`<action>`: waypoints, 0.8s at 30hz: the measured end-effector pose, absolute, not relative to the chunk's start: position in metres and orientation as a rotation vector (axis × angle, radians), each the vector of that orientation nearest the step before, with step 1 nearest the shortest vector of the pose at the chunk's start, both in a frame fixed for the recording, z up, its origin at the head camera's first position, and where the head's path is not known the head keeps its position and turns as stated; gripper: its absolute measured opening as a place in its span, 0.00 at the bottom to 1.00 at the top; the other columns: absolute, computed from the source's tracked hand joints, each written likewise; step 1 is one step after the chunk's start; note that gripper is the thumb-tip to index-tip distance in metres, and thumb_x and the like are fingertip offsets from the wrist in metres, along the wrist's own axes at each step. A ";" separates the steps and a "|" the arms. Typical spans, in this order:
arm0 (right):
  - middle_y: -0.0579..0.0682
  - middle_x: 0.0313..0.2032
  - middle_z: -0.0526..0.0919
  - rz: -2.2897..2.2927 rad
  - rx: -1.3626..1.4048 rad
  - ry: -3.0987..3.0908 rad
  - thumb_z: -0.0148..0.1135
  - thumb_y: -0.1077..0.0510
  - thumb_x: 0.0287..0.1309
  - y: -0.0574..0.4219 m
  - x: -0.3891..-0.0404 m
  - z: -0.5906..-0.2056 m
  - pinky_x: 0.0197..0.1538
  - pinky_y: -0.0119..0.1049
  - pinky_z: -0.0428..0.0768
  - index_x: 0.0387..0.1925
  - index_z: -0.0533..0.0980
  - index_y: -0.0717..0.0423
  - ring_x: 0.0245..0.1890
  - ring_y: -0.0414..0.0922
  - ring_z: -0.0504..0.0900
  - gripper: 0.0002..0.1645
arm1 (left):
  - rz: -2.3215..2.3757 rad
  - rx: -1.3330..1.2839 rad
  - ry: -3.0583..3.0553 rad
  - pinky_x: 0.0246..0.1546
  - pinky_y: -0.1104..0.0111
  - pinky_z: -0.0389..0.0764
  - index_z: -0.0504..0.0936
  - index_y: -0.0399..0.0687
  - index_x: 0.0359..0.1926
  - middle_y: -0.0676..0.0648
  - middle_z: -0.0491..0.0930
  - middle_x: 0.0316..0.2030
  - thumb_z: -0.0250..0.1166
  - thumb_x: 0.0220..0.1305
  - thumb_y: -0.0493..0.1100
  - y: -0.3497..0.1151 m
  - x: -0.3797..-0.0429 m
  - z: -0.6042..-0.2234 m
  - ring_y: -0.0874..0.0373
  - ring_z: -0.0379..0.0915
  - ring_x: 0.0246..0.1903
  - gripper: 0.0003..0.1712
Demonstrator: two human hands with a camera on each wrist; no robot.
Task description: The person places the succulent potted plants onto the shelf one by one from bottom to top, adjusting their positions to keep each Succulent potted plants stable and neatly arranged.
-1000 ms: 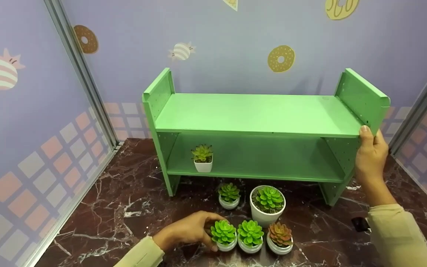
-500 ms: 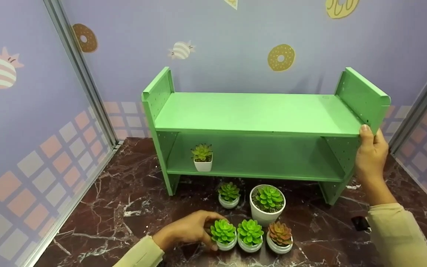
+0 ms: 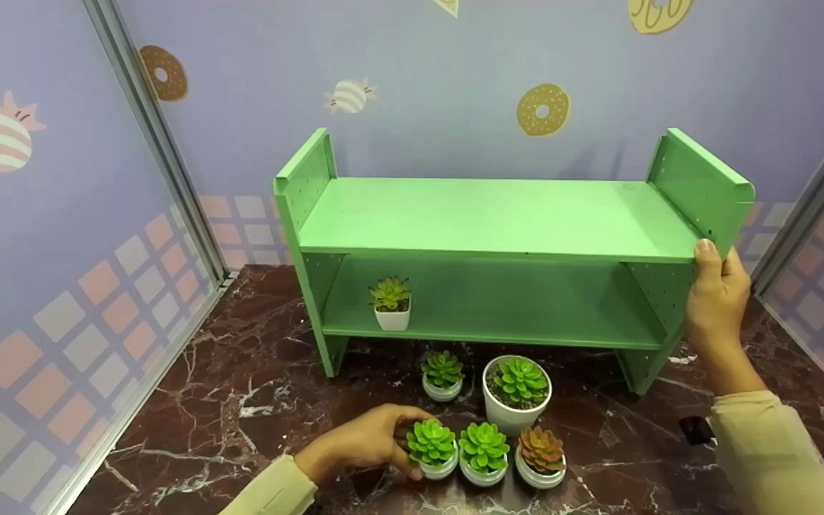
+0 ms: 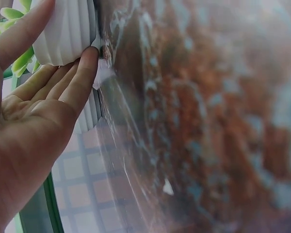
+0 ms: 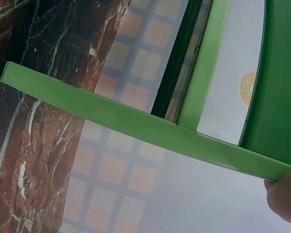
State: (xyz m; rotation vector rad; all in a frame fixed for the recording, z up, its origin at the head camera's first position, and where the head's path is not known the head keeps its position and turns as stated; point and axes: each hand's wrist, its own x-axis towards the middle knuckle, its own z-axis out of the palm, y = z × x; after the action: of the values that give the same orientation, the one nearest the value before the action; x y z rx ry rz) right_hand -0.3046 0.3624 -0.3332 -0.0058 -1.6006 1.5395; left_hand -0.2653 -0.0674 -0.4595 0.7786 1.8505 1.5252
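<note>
My left hand (image 3: 376, 440) grips a small potted succulent (image 3: 431, 445), bright green in a white pot, on the table. In the left wrist view the thumb and fingers lie on either side of the ribbed white pot (image 4: 65, 31). Right beside it stand a second green succulent (image 3: 483, 450) and a reddish-brown succulent (image 3: 541, 454). My right hand (image 3: 718, 304) holds the right side panel of a green two-tier shelf (image 3: 483, 218), thumb on its front edge. Only part of that hand's thumb (image 5: 285, 196) shows in the right wrist view, against the panel edge.
A square-potted succulent (image 3: 392, 306) stands on the shelf's lower board, at the left. Before the shelf stand a small succulent (image 3: 442, 375) and a larger potted one (image 3: 517, 393). A small black object (image 3: 696, 430) lies by the right sleeve. Patterned walls (image 3: 448, 93) enclose the marbled table (image 3: 240, 400).
The left hand and the succulent it grips have shifted very slightly away from me. The right hand stays on the shelf panel, and the other plants look unchanged.
</note>
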 end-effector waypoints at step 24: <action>0.51 0.42 0.76 1.521 -0.029 -1.645 0.49 0.54 0.66 0.361 -0.303 -0.332 0.50 0.28 0.66 0.48 0.75 0.61 0.47 0.44 0.69 0.17 | 1.544 0.718 1.896 0.36 0.63 0.79 0.73 0.39 0.54 0.46 0.80 0.42 0.69 0.36 0.19 -0.072 -0.267 -0.453 0.51 0.78 0.39 0.39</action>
State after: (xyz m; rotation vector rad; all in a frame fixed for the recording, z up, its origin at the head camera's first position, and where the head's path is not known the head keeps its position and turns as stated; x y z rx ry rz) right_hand -0.3032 0.3613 -0.3325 -0.0292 -1.6449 1.5205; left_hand -0.2674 -0.0719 -0.4530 0.7177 1.8959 1.5440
